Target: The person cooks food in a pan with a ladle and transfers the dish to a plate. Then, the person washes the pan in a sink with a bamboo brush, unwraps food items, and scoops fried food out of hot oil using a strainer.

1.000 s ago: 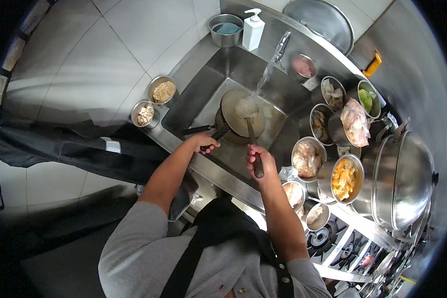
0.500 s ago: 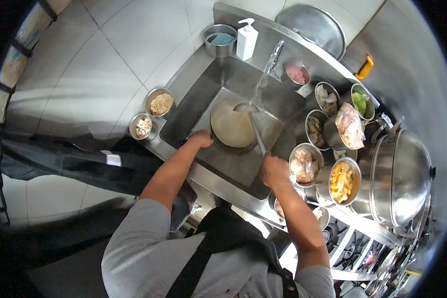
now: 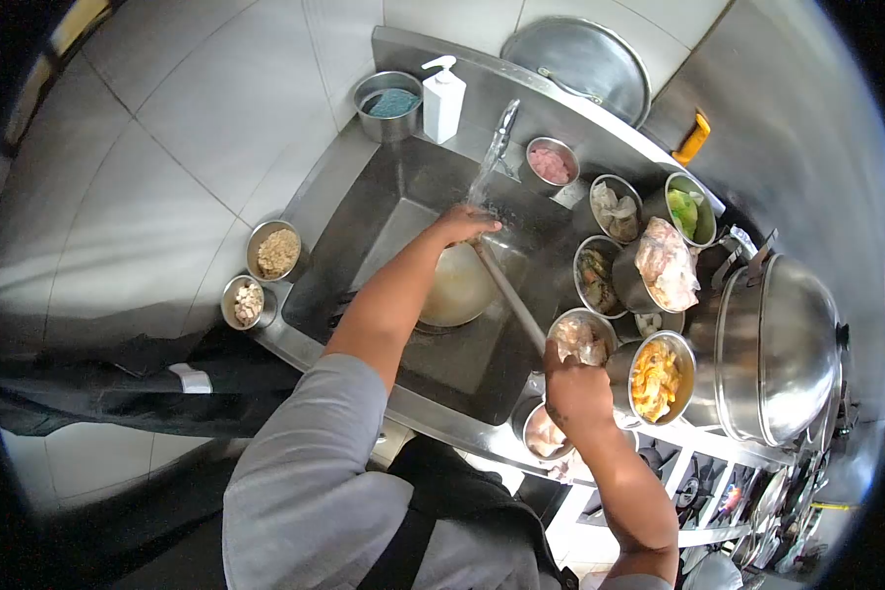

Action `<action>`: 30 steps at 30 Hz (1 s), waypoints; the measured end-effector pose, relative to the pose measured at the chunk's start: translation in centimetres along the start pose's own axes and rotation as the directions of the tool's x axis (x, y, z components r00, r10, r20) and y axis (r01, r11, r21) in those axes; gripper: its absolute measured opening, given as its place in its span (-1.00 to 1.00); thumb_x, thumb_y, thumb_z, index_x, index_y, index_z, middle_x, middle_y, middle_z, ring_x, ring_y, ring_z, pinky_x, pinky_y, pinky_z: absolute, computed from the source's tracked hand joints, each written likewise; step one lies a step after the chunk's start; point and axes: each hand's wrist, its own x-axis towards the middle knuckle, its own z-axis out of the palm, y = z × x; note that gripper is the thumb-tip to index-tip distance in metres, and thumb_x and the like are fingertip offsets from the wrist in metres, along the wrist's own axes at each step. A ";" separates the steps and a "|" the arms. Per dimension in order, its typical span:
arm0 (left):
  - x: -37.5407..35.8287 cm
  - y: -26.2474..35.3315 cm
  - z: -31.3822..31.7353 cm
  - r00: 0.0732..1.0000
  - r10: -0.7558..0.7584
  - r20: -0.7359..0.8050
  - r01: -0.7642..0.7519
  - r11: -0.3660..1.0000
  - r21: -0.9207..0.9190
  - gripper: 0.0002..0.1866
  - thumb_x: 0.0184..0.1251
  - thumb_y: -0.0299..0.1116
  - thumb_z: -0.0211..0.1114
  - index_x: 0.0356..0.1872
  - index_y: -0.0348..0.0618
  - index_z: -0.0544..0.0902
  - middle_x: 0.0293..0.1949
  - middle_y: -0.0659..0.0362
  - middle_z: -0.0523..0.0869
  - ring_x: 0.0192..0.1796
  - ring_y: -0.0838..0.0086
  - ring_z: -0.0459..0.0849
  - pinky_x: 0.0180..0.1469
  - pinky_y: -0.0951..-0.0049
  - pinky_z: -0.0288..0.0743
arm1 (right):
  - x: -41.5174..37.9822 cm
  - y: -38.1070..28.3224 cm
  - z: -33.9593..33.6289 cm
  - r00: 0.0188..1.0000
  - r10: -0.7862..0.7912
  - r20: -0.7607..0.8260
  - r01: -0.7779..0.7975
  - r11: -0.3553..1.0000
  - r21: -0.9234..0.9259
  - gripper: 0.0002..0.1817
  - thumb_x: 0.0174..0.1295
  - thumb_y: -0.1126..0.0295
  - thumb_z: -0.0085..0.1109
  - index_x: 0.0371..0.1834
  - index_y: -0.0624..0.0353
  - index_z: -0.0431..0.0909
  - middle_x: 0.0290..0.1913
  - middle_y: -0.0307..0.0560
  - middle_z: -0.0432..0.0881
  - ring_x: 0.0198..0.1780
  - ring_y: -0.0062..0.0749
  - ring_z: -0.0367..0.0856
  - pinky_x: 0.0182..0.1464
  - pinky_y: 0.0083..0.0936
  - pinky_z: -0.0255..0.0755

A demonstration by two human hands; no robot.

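The long-handled ladle (image 3: 513, 295) slants across the sink, its grip end in my right hand (image 3: 572, 388), which is closed around it. My left hand (image 3: 467, 224) is at the ladle's head, below the tap (image 3: 504, 128), with the fingers over it; the head is mostly hidden. Running water falls from the tap beside the fingers. Below, a round pan (image 3: 457, 290) with cloudy liquid sits in the sink (image 3: 423, 379). My left forearm covers part of the pan, and its dark handle (image 3: 342, 307) shows to the left.
Metal cups of food, including yellow pieces (image 3: 656, 379) and wrapped meat (image 3: 667, 264), crowd the right side near a large domed pot (image 3: 787, 344). Two cups (image 3: 277, 251) stand at the left edge. A white pump bottle (image 3: 443, 103) and a metal pot (image 3: 388, 108) stand behind the sink.
My left hand has let go of the pan handle and moved up to the ladle's head under the tap. My right hand has shifted down and right with the ladle, raising it from the pan.
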 end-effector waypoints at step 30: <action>-3.4 -4.6 6.1 0.997 -0.055 -0.052 0.038 0.956 -0.290 -0.34 0.43 0.11 -0.21 0.39 -0.12 0.19 0.44 0.10 0.14 0.51 0.29 -0.05 0.49 0.24 -0.28 | 4.3 -5.3 5.1 0.923 -0.054 0.380 -0.308 -0.695 0.650 -0.70 0.22 0.43 0.05 0.02 0.23 0.46 -0.60 -0.24 0.45 -0.74 -0.55 0.38 -0.72 -0.60 0.28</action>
